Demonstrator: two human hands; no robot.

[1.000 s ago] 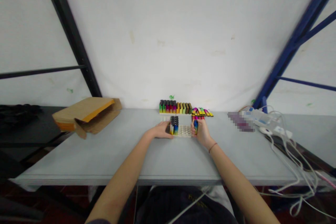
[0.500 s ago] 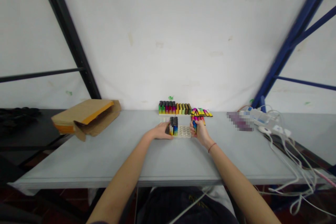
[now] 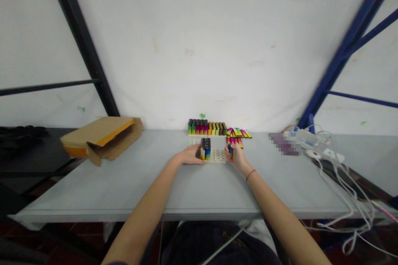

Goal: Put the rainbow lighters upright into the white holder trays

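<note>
My left hand (image 3: 190,155) is curved around the left end of a pale tray (image 3: 218,155) with round holes, thumb along the front side. Upright lighters (image 3: 205,149) with black tops and multicoloured bodies fill the tray's left part, beside my left fingers. Over the tray's right end, my right hand (image 3: 238,156) is closed on a dark blue lighter (image 3: 230,149), whose lower part is mostly covered by the fingers. Just behind that hand lie loose colourful lighters (image 3: 239,133), some overlapping.
Against the wall stands a row of upright lighters (image 3: 198,127), with yellow and brown ones (image 3: 217,128) to its right. An open cardboard box (image 3: 101,134) rests at the left. White cables (image 3: 338,174) and a power strip (image 3: 306,137) occupy the table's right side.
My right hand has shifted very slightly to the left with the lighter. The left hand and the tray have stayed in place.
</note>
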